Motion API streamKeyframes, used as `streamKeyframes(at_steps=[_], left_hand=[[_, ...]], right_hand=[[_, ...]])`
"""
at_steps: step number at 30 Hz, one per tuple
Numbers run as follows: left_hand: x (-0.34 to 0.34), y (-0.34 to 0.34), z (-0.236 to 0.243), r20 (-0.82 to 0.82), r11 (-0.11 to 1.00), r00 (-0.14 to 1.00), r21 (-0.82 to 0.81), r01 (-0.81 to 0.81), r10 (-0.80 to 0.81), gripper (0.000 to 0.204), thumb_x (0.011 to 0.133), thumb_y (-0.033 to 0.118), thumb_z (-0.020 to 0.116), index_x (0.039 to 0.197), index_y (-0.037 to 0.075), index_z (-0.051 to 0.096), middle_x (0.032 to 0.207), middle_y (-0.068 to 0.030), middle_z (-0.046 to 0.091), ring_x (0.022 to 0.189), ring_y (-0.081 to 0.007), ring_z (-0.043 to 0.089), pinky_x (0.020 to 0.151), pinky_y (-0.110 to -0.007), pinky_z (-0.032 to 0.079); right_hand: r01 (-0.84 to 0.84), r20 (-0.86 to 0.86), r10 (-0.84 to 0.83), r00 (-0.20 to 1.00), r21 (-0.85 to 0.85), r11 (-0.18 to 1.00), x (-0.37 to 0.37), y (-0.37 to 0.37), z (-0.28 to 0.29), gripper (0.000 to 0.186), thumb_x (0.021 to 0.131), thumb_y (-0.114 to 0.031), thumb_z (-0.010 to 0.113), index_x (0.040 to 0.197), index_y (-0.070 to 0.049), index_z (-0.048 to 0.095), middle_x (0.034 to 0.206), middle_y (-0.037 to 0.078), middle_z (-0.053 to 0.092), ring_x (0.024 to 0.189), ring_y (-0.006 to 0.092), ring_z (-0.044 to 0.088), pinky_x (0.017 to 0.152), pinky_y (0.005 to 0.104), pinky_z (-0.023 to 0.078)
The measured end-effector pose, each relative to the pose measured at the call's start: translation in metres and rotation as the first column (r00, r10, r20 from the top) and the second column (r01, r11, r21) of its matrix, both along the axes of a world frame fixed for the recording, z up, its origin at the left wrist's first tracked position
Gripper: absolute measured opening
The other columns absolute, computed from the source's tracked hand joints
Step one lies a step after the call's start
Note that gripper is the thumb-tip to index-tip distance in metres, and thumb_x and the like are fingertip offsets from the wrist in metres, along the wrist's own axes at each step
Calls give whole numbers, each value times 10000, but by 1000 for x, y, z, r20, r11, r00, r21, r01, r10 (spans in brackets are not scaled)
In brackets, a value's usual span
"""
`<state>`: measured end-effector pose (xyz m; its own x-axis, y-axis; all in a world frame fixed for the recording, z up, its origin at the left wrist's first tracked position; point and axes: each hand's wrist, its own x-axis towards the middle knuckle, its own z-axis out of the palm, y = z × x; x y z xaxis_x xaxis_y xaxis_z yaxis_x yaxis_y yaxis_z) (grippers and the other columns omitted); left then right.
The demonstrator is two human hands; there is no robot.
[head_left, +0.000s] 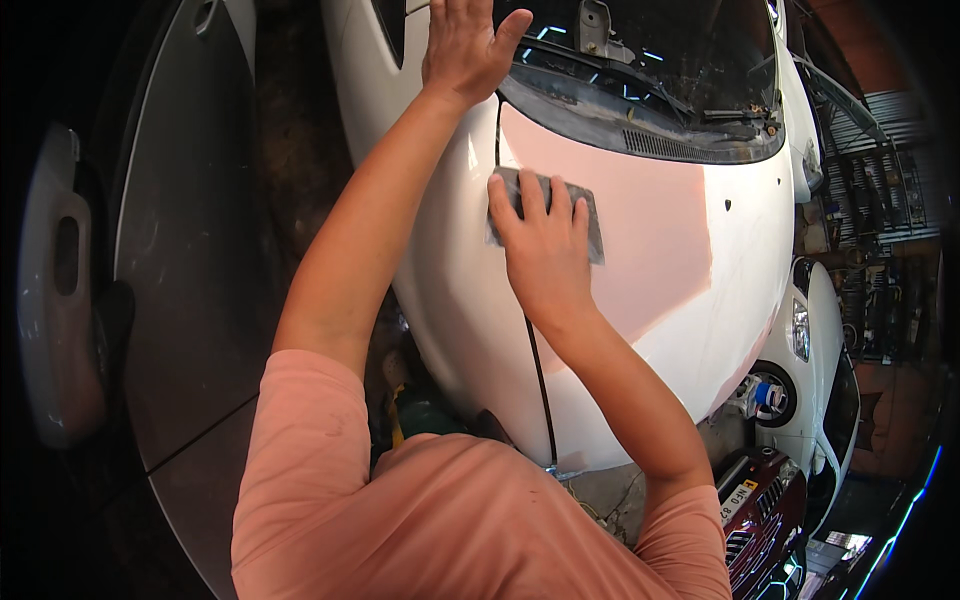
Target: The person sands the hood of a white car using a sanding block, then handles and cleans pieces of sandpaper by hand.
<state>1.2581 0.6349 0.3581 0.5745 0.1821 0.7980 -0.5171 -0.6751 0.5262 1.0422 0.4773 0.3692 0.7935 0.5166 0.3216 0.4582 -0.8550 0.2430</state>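
Two bare hands are working on a white car [690, 330] seen from above. The right hand [545, 245] is lying flat on a grey sanding pad [592, 222], its fingers spread and stretched out over the pad rather than curled round it, pressing it against the bonnet. The pad is sitting at the left edge of a large pink patch [650, 240] on the bonnet, just beside the dark seam [538, 370] that is running between the bonnet and the wing. The left hand [465, 45] is resting higher up, open and flat with the fingers together and the thumb out, holding nothing, its palm lying on the white bodywork near the lower corner of the windscreen [650, 50]. Both forearms are reaching up from a salmon pink shirt [420, 510] at the lower edge. Wipers [640, 75] are lying across the dark glass. A grey car door [180, 240] is standing well apart on the left, and a dark red car [760, 510] is showing at the lower right
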Motion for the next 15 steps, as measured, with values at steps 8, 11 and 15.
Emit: streamKeyframes(at_steps=[8,11,15], left_hand=[[-1,0,-1,25,999,999,-1,47,-47,697,1078,530,381,1576,45,342,1636,-263,257,1528,-487,167,1253,-551,135],[3,-2,-1,48,997,996,-14,70,-69,672,1091,516,346,1562,37,370,1629,-266,274,1521,-490,181,1252,-550,125],[6,11,-9,109,995,991,-55,84,-77,673,1105,516,298,1558,25,376,1626,-256,294,1522,-477,190,1247,-561,121]], right_hand=[[8,57,-10,998,34,999,27,-2,3,527,866,-77,644,1386,-131,577,1393,174,558,1248,467,542,975,686,445],[53,73,-63,995,127,990,35,-12,23,533,900,-47,585,1422,-147,551,1416,165,542,1288,476,517,1023,672,415],[103,-50,-93,994,257,961,-24,-42,53,574,915,19,523,1459,-166,543,1463,177,507,1327,456,493,1098,638,369]])
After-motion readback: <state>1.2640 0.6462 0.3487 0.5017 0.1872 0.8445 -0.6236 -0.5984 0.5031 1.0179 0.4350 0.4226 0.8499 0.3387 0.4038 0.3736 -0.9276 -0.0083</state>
